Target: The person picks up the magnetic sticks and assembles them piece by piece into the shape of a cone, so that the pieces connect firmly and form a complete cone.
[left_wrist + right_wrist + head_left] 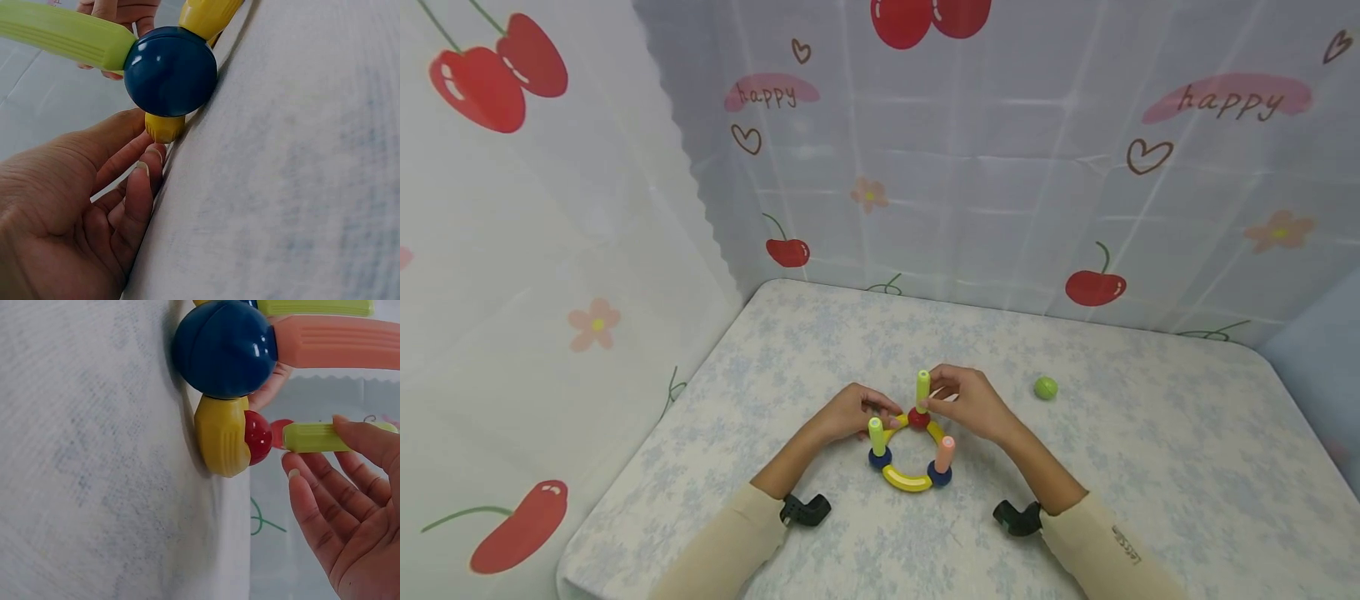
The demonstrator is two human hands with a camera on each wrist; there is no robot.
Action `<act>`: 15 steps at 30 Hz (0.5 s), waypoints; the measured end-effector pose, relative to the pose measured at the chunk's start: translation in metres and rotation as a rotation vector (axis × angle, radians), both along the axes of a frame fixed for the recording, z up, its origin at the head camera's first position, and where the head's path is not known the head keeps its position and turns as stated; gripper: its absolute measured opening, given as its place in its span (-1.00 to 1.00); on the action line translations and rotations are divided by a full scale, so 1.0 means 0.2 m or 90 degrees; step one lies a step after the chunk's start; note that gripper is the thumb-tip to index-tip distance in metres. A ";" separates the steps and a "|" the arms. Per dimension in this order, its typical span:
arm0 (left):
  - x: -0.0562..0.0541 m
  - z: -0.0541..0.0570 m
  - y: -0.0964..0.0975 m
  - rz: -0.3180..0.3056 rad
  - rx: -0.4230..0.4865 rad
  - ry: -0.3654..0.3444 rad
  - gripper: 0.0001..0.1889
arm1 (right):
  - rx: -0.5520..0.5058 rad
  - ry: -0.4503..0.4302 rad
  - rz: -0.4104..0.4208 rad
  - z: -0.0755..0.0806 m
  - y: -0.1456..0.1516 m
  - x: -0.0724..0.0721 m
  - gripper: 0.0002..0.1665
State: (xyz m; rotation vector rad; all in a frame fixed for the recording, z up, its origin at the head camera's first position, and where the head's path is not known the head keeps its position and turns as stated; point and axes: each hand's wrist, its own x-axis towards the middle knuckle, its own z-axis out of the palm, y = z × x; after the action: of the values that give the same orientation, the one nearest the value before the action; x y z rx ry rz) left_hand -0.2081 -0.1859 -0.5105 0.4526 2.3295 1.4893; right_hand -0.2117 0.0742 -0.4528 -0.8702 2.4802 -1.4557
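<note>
A ring of yellow curved rods (907, 480) joined by balls lies on the table. Two dark blue balls (170, 71) sit on its near side, one bearing an upright light green stick (876, 437), the other a salmon stick (337, 342). At the far side is a red ball (257, 437) with another green stick (922, 390) standing on it. My right hand (972, 403) pinches that stick between thumb and fingers. My left hand (848, 412) holds the ring's yellow rod at the left, near the red ball; its fingertips are partly hidden behind the rod.
A small green ball (1046, 387) lies on the table to the right of my right hand. The table (1150, 450) has a pale floral cover. Printed curtains (970, 192) hang along its back and left. A black wrist device (806, 510) is on each forearm.
</note>
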 end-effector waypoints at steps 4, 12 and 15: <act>0.00 0.00 0.00 -0.001 0.000 0.001 -0.76 | 0.003 0.000 0.007 -0.02 -0.01 0.00 -0.82; 0.00 0.00 0.00 -0.002 0.001 -0.001 -0.76 | 0.020 0.007 0.024 -0.03 0.02 -0.01 -0.75; 0.00 0.00 0.00 0.004 -0.003 -0.004 -0.77 | 0.024 0.008 0.023 -0.01 0.05 -0.03 -0.68</act>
State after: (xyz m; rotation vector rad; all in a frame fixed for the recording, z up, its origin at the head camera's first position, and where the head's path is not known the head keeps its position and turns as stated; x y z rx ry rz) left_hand -0.2083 -0.1864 -0.5109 0.4406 2.3309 1.4861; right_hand -0.2169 0.0840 -0.4539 -0.9151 2.4787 -1.3912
